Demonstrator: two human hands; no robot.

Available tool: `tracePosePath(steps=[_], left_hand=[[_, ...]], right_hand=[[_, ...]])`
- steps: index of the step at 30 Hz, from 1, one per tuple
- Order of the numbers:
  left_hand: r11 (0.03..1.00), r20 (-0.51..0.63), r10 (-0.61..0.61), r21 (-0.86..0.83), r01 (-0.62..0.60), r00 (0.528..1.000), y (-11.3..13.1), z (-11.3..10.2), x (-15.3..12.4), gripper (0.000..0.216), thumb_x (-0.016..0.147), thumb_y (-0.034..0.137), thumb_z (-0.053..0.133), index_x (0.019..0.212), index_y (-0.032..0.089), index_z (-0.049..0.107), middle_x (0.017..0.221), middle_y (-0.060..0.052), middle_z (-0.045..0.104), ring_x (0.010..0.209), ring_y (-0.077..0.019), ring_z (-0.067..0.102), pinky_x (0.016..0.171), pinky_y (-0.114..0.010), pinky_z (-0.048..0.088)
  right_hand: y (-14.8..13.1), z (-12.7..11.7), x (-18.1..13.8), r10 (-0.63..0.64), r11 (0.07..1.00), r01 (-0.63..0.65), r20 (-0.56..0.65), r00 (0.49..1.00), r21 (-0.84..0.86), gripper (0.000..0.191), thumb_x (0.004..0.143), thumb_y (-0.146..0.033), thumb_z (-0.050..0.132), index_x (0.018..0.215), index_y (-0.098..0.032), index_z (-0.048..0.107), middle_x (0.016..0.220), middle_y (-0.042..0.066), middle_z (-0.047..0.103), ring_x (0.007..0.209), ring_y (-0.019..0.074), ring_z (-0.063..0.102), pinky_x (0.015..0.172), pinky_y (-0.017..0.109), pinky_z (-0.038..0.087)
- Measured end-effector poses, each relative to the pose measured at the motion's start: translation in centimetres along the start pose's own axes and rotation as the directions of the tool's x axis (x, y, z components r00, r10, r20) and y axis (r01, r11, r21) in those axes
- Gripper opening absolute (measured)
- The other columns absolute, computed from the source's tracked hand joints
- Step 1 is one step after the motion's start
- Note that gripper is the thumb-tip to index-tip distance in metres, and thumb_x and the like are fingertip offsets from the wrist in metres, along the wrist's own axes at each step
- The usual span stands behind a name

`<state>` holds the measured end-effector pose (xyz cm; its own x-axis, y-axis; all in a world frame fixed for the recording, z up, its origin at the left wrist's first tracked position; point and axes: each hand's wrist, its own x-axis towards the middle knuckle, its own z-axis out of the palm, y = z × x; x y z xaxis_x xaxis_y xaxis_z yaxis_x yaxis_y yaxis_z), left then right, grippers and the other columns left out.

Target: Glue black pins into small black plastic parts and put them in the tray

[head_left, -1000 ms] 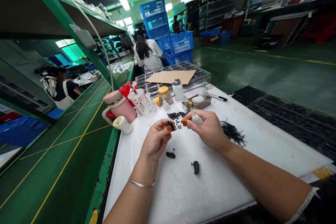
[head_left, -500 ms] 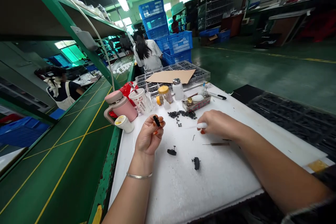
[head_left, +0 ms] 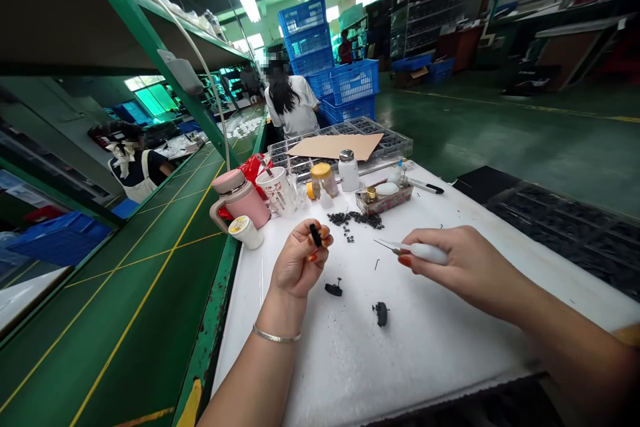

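Left hand (head_left: 300, 261) is raised over the white table (head_left: 450, 353), thumb and fingertips pinched on a small black part (head_left: 315, 235) held upright. A bracelet (head_left: 276, 336) sits on that wrist. Right hand (head_left: 463, 267) is closed round a white-handled tool (head_left: 423, 252); its thin tip points left toward the part, not touching it. Tip looks like a needle or a blade, too small to tell.

Two more black pieces (head_left: 333, 289) (head_left: 381, 313) lie on the table below and between the hands, apart from each other. A heap of tiny black rings (head_left: 353, 219) lies just beyond the hands.

Along the far edge of the table:
- pink mug (head_left: 240, 197)
- small white jar (head_left: 246, 232)
- clear cup (head_left: 277, 188)
- yellow-lid jar (head_left: 324, 180)
- white bottle (head_left: 349, 171)
- small tray (head_left: 383, 200)
- pen (head_left: 425, 185)

Behind them a sheet of cardboard (head_left: 340, 145) lies on a gridded tray (head_left: 397, 141).

A co-worker in a white shirt (head_left: 295, 107) stands by the blue crates (head_left: 325, 60). Another person (head_left: 140, 163) sits at left.
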<state>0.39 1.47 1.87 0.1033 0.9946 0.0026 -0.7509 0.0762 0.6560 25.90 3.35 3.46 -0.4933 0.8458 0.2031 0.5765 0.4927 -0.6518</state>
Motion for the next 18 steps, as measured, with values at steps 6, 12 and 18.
tracePosePath(steps=[6,12,18], left_hand=[[0.999,-0.014,-0.018,0.041,0.019,1.000,-0.4,-0.1,0.1,0.028,0.057,0.011,0.085,0.077,0.015,0.065,0.074,-0.002,0.056,0.060,-0.0033,0.047,0.041,-0.002,0.032],[0.998,-0.029,-0.023,0.065,0.025,0.999,-0.6,-0.2,0.3,0.029,0.055,0.004,0.083,0.075,0.016,0.067,0.076,-0.004,0.063,0.063,-0.0055,0.055,0.042,-0.003,0.034],[0.993,-0.032,-0.020,0.114,0.024,0.999,-0.7,0.0,0.4,0.029,0.053,0.005,0.084,0.074,0.014,0.066,0.075,-0.004,0.064,0.056,-0.0038,0.053,0.043,-0.006,0.037]], right_hand=[[-5.1,0.5,0.9,-0.198,0.965,0.226,-0.194,0.961,0.133,0.011,0.080,-0.027,0.063,0.079,-0.022,0.073,0.070,0.000,0.070,0.060,0.0145,0.060,0.055,0.024,0.041],[-6.2,1.7,2.3,-0.283,0.955,0.296,-0.291,0.914,0.002,0.009,0.076,-0.020,0.064,0.073,-0.021,0.072,0.066,-0.001,0.069,0.058,0.0133,0.060,0.056,0.024,0.039],[-6.2,1.8,2.6,-0.268,0.963,0.262,-0.293,0.918,-0.060,0.009,0.076,-0.022,0.063,0.073,-0.022,0.072,0.065,0.000,0.068,0.058,0.0137,0.059,0.055,0.025,0.037]])
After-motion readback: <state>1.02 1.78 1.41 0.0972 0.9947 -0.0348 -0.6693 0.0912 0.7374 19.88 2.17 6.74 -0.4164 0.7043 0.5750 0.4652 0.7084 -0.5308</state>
